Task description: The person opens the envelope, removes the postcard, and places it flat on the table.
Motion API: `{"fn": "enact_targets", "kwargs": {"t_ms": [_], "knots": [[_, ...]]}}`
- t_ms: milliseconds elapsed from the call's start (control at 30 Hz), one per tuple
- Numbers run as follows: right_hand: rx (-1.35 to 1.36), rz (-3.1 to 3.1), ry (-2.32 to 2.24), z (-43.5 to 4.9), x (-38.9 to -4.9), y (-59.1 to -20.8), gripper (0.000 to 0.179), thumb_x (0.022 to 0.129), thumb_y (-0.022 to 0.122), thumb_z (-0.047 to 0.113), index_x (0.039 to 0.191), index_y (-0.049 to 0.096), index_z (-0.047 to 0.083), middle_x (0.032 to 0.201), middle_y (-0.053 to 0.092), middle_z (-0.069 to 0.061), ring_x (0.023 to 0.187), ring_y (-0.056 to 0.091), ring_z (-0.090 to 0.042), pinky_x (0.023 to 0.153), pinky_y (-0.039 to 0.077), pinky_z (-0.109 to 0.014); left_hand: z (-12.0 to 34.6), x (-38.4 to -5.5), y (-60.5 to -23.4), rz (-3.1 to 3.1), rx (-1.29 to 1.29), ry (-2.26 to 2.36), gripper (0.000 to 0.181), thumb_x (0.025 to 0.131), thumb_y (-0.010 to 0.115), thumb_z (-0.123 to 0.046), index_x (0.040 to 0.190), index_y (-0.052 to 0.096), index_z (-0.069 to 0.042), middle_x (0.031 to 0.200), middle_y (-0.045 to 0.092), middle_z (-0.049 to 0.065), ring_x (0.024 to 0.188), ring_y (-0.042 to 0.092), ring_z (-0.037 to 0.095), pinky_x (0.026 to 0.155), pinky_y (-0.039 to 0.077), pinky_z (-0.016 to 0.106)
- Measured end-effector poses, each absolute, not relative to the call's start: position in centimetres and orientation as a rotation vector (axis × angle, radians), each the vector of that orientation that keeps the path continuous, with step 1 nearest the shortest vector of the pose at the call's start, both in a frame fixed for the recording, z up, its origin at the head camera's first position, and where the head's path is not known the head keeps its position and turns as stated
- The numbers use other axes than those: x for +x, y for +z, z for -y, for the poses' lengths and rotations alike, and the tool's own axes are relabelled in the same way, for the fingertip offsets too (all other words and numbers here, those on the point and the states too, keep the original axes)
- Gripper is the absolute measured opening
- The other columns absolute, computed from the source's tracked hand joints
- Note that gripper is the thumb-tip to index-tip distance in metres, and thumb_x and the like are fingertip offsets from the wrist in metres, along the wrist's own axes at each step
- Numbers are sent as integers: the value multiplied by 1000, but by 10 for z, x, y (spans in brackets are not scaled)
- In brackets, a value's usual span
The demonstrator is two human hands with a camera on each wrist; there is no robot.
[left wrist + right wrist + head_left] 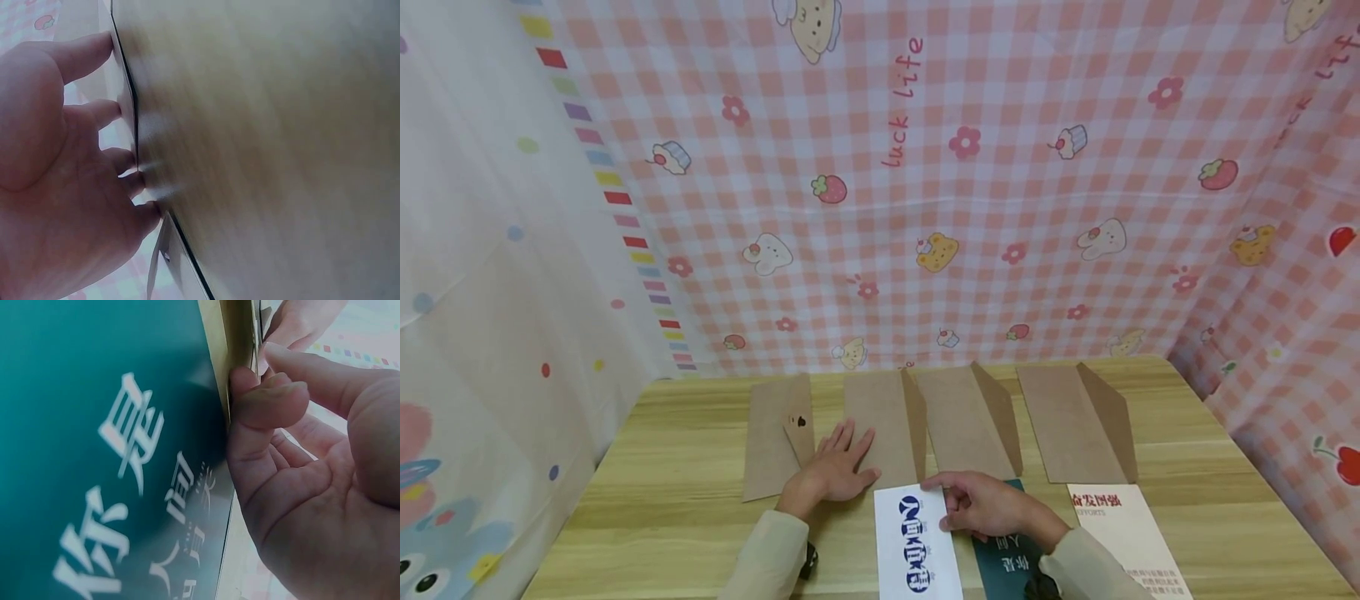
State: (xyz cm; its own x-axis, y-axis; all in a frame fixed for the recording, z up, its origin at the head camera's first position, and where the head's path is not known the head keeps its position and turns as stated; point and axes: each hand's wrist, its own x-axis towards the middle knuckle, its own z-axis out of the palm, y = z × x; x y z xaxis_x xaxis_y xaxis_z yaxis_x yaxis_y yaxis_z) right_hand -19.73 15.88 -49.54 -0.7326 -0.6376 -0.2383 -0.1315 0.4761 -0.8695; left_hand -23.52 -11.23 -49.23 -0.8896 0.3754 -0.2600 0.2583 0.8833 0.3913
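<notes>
My left hand (831,468) rests with fingers spread on a brown paper envelope (880,408), second from the left, whose flap stands out to its right. In the left wrist view the fingertips of this hand (69,162) press along the envelope's edge. My right hand (988,504) grips the upper right corner of a white card (895,542) with blue lettering, just in front of that envelope. Its index finger reaches across the card's top edge. Beneath the right hand lies a dark green card (94,381) with white characters, partly covered by it.
Another envelope (763,417), with a small dark mark on its folded flap, lies at the left. Two more envelopes, one in the middle (958,417) and one at the right (1052,425), have open flaps. A cream card (1120,533) with red characters lies at the front right. Checked cloth (880,208) hangs behind the table.
</notes>
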Motion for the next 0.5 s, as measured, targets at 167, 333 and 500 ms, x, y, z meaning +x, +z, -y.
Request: {"fn": "enact_targets", "kwargs": {"t_ms": [167,333,500], "knots": [[-635,-2182,-1215,-159,-197,-494,47,92,70,10,136,57,11,79,59,-2,49,51,-13,45,42,-22,113,-236,-493,-2716,467,505,67,101,49,-43,157,29,-12,164,10,22,152,6,38,121,10,55],[-642,-2181,-1210,-159,-197,-492,46,92,69,9,136,56,8,78,59,-1,48,50,-11,44,42,-21,112,-236,-492,-2717,471,508,67,101,50,-42,157,30,-12,164,11,22,152,6,39,121,11,56],[-651,-2188,-1209,-160,-196,-492,45,93,68,8,136,56,6,77,60,-1,47,49,-10,43,42,-21,112,-235,-490,-2718,473,501,67,101,51,-42,157,30,-11,164,11,23,152,7,39,121,12,56]]}}
